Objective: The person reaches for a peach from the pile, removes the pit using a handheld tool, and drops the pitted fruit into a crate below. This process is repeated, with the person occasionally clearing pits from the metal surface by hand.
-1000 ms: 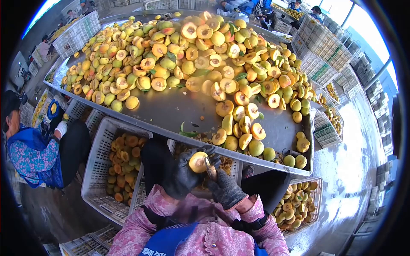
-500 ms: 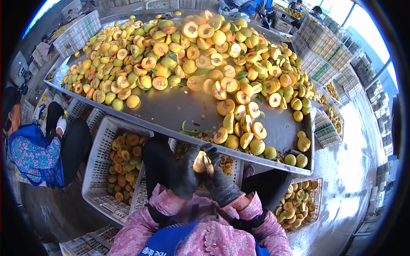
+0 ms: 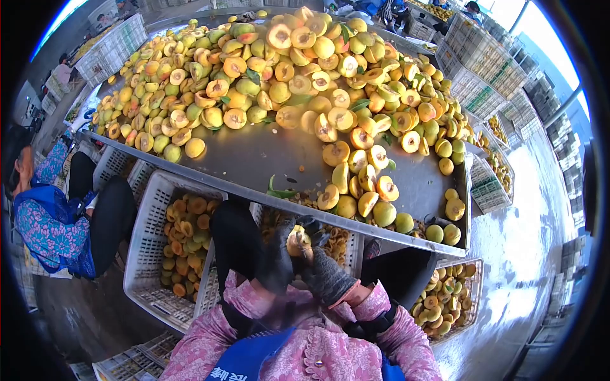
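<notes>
My left hand (image 3: pixel 277 257), in a dark glove, is closed around a halved yellow fruit (image 3: pixel 297 241) above a crate of scraps. Against the fruit's cut face, my right hand (image 3: pixel 325 274), in a grey glove, is wrapped round a small tool (image 3: pixel 308 254), mostly hidden by the fingers. Just beyond both hands is the metal table (image 3: pixel 244 155), heaped with halved yellow-green fruit (image 3: pixel 235 119) and some leaves.
A crate of fruit halves (image 3: pixel 145 254) stands left of my legs, another (image 3: pixel 473 298) to the right. A co-worker (image 3: pixel 54 222) sits at the far left. Stacked crates (image 3: pixel 483 57) rise at the back right. The table's raised edge (image 3: pixel 406 240) runs before my knees.
Both hands stay together while the fruit and tool turn slightly between them. The co-worker at the left has moved an arm. The view has shifted a little.
</notes>
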The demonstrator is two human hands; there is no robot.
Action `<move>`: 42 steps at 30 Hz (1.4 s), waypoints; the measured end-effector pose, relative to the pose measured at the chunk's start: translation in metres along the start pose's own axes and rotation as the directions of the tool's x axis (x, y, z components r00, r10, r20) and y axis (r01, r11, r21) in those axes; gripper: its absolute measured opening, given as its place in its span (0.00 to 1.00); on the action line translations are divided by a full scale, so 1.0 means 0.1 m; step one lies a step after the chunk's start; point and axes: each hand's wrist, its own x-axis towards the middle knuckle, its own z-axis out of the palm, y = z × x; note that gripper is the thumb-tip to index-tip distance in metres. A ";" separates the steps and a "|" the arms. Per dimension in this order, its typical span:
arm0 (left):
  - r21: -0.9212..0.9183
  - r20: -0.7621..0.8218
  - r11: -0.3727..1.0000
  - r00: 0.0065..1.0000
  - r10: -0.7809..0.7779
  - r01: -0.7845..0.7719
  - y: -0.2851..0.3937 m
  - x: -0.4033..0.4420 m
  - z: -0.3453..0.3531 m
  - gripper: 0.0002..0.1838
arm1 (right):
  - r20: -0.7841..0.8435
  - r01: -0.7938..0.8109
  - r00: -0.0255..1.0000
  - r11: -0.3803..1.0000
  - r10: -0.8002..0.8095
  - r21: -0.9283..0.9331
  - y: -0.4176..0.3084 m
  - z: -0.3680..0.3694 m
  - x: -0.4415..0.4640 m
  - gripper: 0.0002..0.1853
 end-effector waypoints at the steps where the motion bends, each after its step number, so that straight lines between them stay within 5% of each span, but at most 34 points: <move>1: -0.083 0.008 0.996 0.999 -0.044 0.045 0.01 0.01 0.00 0.18 | 0.026 0.035 0.999 0.997 -0.033 -0.062 0.02 -0.02 -0.01 0.31; 4: -0.069 0.017 0.994 0.996 -0.089 0.090 -0.15 0.00 -0.14 0.15 | 0.105 0.084 0.992 0.985 -0.068 -0.151 0.06 -0.03 -0.02 0.35; 6: 0.204 0.031 0.976 0.997 0.074 -0.079 -0.49 0.00 -0.32 0.16 | 0.152 0.038 0.988 0.995 -0.024 -0.091 0.06 -0.02 -0.01 0.36; 9: 0.412 0.169 0.876 0.966 0.196 -0.250 -0.32 0.00 -0.32 0.18 | 0.207 0.453 0.891 0.747 -0.405 -0.486 0.50 0.18 -0.07 0.36; 11: 0.335 0.182 0.916 0.969 0.169 -0.222 -0.27 0.04 -0.26 0.18 | 0.173 0.076 0.984 0.982 -0.046 -0.172 0.06 -0.05 0.01 0.32; 12: 0.345 0.176 0.916 0.973 0.150 -0.203 -0.27 0.04 -0.26 0.18 | 0.206 -0.139 0.969 0.990 0.137 -0.004 -0.09 -0.12 0.04 0.30; 14: 0.454 0.175 0.870 0.977 0.123 -0.190 -0.28 0.04 -0.30 0.17 | 0.124 -0.100 0.986 0.991 0.111 -0.087 -0.07 -0.07 0.03 0.29; 16: 0.283 0.070 0.957 0.996 0.052 -0.070 -0.44 0.07 -0.35 0.17 | 0.053 -0.158 0.985 0.984 0.163 -0.087 -0.05 -0.02 0.06 0.28; 17: -0.019 -0.016 0.999 0.999 -0.043 0.043 -0.56 0.12 -0.32 0.17 | 0.027 -0.231 0.972 0.972 0.232 -0.042 -0.05 0.02 0.12 0.29; 19: -0.345 -0.078 0.931 0.985 -0.156 0.120 -0.68 0.12 -0.28 0.18 | -0.023 -0.313 0.949 0.947 0.316 0.073 0.07 0.16 0.20 0.30; 20: -0.364 -0.089 0.925 0.985 -0.149 0.107 -0.47 0.09 -0.17 0.19 | -0.047 -0.320 0.943 0.937 0.329 0.138 0.19 0.26 0.24 0.30; 24: -0.624 -0.122 0.765 0.947 -0.298 0.161 -0.29 0.15 -0.12 0.20 | -0.071 -0.066 0.995 0.994 0.072 0.084 0.30 0.41 0.22 0.29; 27: -0.631 -0.153 0.764 0.945 -0.288 0.131 -0.27 0.12 -0.13 0.17 | 0.001 0.028 1.000 1.000 -0.028 0.003 0.34 0.42 0.23 0.32; 32: -0.303 -0.104 0.952 0.991 -0.090 0.055 -0.38 0.09 -0.26 0.18 | 0.011 -0.070 0.997 0.993 0.072 -0.100 0.36 0.48 0.22 0.34; 36: -0.194 -0.124 0.973 0.981 -0.151 0.125 -0.24 0.14 -0.21 0.17 | 0.166 -0.161 0.964 0.953 0.207 -0.258 0.31 0.38 0.29 0.30; 42: -0.308 -0.095 0.941 0.979 -0.180 0.143 -0.21 0.11 -0.20 0.17 | 0.331 0.416 0.886 0.871 -0.324 -0.262 0.39 0.16 0.26 0.12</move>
